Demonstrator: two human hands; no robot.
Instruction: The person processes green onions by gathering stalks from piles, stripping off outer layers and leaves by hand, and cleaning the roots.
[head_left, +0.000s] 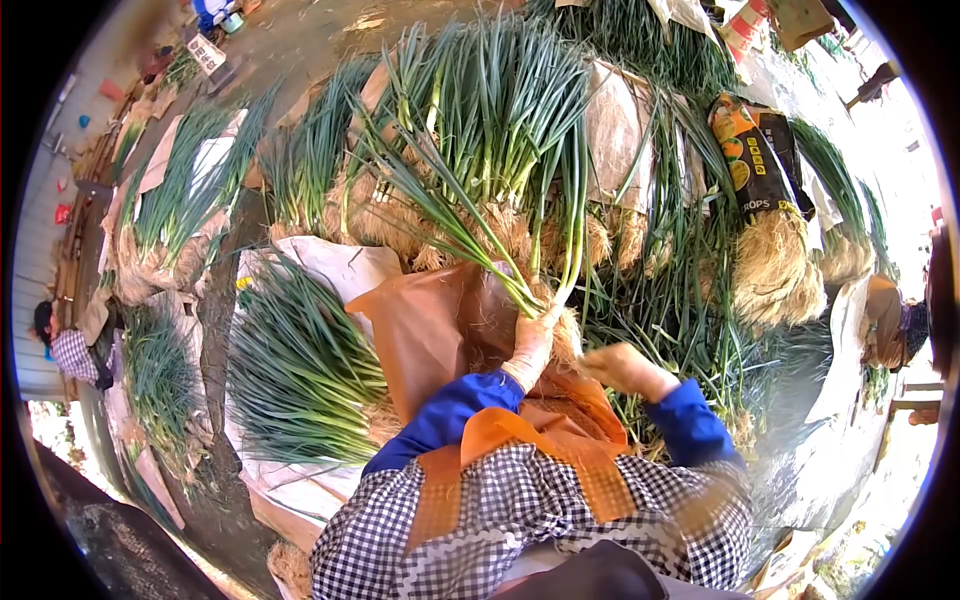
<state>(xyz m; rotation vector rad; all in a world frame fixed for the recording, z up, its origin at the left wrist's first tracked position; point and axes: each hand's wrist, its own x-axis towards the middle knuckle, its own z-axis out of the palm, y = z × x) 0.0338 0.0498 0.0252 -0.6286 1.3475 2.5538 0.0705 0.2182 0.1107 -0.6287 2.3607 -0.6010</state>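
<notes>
My left hand is closed around the lower stems of a few green onions. Their leaves fan up and to the left, and some stand upright at the right. Pale stringy roots hang beside my left fingers. Just right of those roots is my right hand, curled and slightly blurred by motion; whatever its fingers pinch is too small to make out. Beneath both hands a brown apron spreads over my lap. Directly ahead stands a big upright bundle of green onions, its roots toward me.
To the left, a pile of green onions lies on a pale sheet. Loose leafy onions lie at the right, near a black printed bag around a rooted bundle. A person is at the far left.
</notes>
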